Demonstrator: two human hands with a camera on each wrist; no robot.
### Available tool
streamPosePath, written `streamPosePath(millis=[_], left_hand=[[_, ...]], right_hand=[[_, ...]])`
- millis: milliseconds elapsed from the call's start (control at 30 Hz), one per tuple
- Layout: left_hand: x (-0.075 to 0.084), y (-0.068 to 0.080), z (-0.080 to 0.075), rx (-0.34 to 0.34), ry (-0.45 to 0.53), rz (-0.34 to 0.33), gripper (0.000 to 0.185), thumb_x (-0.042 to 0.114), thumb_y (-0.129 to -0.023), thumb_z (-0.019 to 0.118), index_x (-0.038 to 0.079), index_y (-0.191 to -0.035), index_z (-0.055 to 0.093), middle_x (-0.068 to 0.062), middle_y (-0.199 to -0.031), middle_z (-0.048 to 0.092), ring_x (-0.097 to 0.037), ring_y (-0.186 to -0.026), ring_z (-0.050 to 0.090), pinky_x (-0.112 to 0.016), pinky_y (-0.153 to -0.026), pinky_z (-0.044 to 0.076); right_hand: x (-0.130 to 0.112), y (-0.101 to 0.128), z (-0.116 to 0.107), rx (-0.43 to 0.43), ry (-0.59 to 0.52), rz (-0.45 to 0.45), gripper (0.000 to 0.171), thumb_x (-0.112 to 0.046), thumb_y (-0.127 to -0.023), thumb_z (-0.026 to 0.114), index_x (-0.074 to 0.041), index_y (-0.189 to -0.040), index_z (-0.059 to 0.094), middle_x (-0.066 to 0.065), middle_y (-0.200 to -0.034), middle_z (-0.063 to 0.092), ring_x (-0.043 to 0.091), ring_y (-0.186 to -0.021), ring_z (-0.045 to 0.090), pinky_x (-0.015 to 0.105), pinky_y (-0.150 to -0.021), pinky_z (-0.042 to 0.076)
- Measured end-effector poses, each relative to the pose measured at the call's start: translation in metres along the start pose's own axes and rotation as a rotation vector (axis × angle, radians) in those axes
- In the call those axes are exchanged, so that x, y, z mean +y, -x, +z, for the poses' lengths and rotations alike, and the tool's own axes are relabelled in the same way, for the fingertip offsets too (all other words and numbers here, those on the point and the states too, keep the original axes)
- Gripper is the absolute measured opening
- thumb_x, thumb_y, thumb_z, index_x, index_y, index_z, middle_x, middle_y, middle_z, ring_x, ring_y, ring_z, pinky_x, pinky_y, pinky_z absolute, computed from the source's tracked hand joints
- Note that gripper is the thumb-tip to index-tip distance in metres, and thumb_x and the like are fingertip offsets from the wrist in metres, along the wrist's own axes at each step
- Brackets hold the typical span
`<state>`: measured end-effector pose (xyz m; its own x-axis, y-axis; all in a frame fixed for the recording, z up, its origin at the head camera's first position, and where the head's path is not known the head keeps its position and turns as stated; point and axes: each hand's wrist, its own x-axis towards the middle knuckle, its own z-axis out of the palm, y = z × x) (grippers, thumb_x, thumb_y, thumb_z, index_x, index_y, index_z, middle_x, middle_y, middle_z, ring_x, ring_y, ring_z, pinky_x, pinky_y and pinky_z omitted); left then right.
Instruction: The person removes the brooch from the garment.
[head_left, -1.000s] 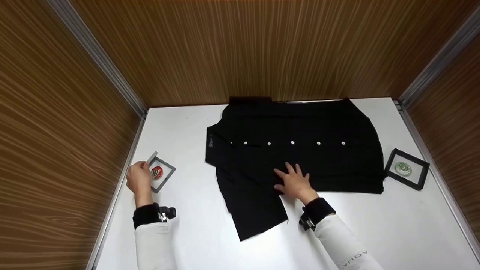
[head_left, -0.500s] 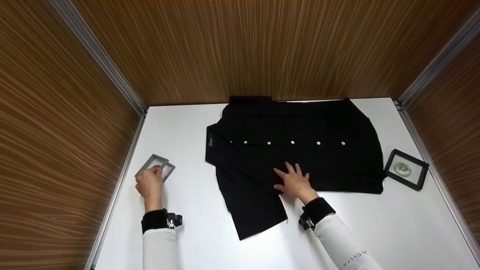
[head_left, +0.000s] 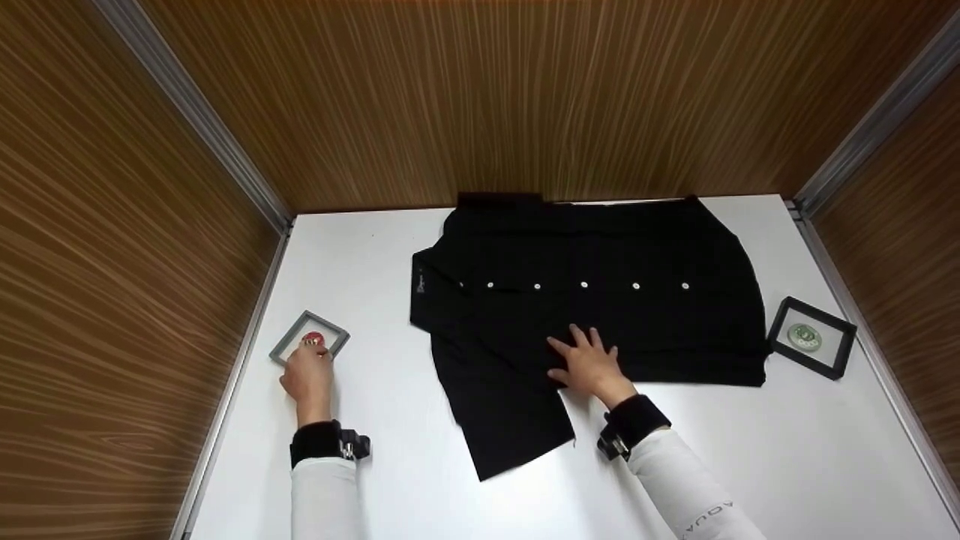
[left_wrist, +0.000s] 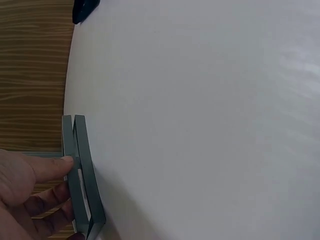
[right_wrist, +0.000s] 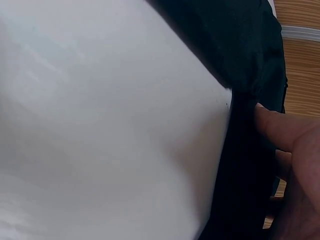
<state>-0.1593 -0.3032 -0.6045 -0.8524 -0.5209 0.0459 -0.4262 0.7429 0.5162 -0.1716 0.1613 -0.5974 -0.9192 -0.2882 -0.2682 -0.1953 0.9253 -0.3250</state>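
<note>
On the left of the table lies a grey square display frame [head_left: 286, 347] with a clear pane and a red round piece [head_left: 313, 340] inside. My left hand [head_left: 307, 375] grips its near edge. In the left wrist view its thumb [left_wrist: 55, 167] lies on the edge of the grey frame [left_wrist: 90, 175], whose two hinged halves stand with a narrow gap between them. A black button-up shirt [head_left: 615, 322] is spread flat, collar to the left. My right hand [head_left: 591, 371] rests on it with fingers spread, just above the sleeve [head_left: 517, 427].
A dark square frame [head_left: 780, 330] with a green round piece [head_left: 805, 337] lies on the right, by the shirt's hem. Wood-patterned panels [head_left: 487, 105] enclose the white table [head_left: 420, 495] at the back and both sides.
The grey frame's raised half has swung over to the right onto the other half, as my left hand moved right with it. My right hand has stayed on the shirt.
</note>
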Motion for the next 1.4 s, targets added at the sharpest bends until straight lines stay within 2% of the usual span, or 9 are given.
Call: streamPosePath(millis=[267,533,700,933,1067,1233,1333,1400], left_hand=[[-0.001,0.002,0.002,0.021,-0.005,0.0,0.015,0.008,-0.088,0.065,0.001,-0.095,0.076,-0.027,-0.101,0.068,-0.048,-0.092,0.063,-0.062,-0.075,0.044],[-0.001,0.002,0.006,0.037,-0.002,0.003,0.016,0.008,-0.086,0.061,0.002,-0.087,0.076,-0.027,-0.096,0.068,-0.048,-0.087,0.064,-0.063,-0.072,0.044],[-0.001,0.003,0.007,0.039,-0.014,0.01,0.016,0.008,-0.087,0.061,0.001,-0.09,0.076,-0.026,-0.097,0.068,-0.047,-0.09,0.064,-0.063,-0.074,0.044],[0.002,0.009,0.007,0.039,-0.052,0.032,0.021,0.01,-0.091,0.056,-0.008,-0.087,0.068,-0.031,-0.097,0.065,-0.051,-0.09,0.063,-0.066,-0.073,0.044],[0.004,0.011,0.006,0.045,-0.08,0.052,0.023,0.011,-0.091,0.057,-0.011,-0.094,0.065,-0.033,-0.097,0.063,-0.054,-0.09,0.061,-0.067,-0.072,0.045],[0.009,0.014,0.004,0.055,-0.087,0.074,0.029,0.015,-0.091,0.061,-0.009,-0.108,0.064,-0.033,-0.104,0.061,-0.053,-0.093,0.059,-0.066,-0.075,0.045],[0.015,0.015,0.005,0.065,-0.086,0.105,0.035,0.021,-0.093,0.064,-0.007,-0.114,0.064,-0.031,-0.111,0.06,-0.052,-0.096,0.058,-0.064,-0.077,0.044],[0.021,0.017,0.007,0.067,-0.094,0.141,0.038,0.027,-0.094,0.064,-0.006,-0.113,0.065,-0.03,-0.112,0.061,-0.05,-0.098,0.058,-0.062,-0.079,0.044]], right_hand=[[0.001,0.001,0.0,-0.011,-0.007,0.004,0.062,-0.042,-0.093,0.066,-0.023,-0.148,0.046,0.022,-0.157,0.024,0.054,-0.14,0.015,0.08,-0.097,0.02],[0.002,0.001,-0.001,0.0,0.002,0.004,0.061,-0.042,-0.093,0.065,-0.022,-0.148,0.046,0.022,-0.156,0.024,0.053,-0.14,0.016,0.08,-0.097,0.021],[0.003,0.002,0.0,0.004,0.005,-0.009,0.061,-0.041,-0.093,0.065,-0.021,-0.147,0.047,0.023,-0.156,0.025,0.054,-0.14,0.017,0.08,-0.096,0.022],[0.005,0.004,0.0,0.004,-0.036,-0.026,0.06,-0.039,-0.094,0.065,-0.02,-0.148,0.046,0.022,-0.156,0.024,0.052,-0.141,0.015,0.079,-0.099,0.019],[0.01,0.006,0.0,0.011,-0.072,-0.053,0.059,-0.036,-0.095,0.065,-0.019,-0.148,0.046,0.022,-0.156,0.024,0.051,-0.142,0.015,0.077,-0.101,0.018],[0.02,0.011,-0.001,0.044,-0.124,-0.105,0.058,-0.035,-0.096,0.064,-0.017,-0.148,0.045,0.023,-0.156,0.025,0.049,-0.141,0.02,0.07,-0.107,0.02],[0.029,0.015,-0.002,0.093,-0.175,-0.143,0.057,-0.033,-0.096,0.063,-0.013,-0.147,0.046,0.024,-0.154,0.029,0.047,-0.14,0.025,0.063,-0.108,0.026],[0.036,0.017,-0.003,0.132,-0.216,-0.162,0.056,-0.031,-0.097,0.063,-0.012,-0.146,0.047,0.024,-0.152,0.032,0.046,-0.139,0.028,0.06,-0.108,0.029]])
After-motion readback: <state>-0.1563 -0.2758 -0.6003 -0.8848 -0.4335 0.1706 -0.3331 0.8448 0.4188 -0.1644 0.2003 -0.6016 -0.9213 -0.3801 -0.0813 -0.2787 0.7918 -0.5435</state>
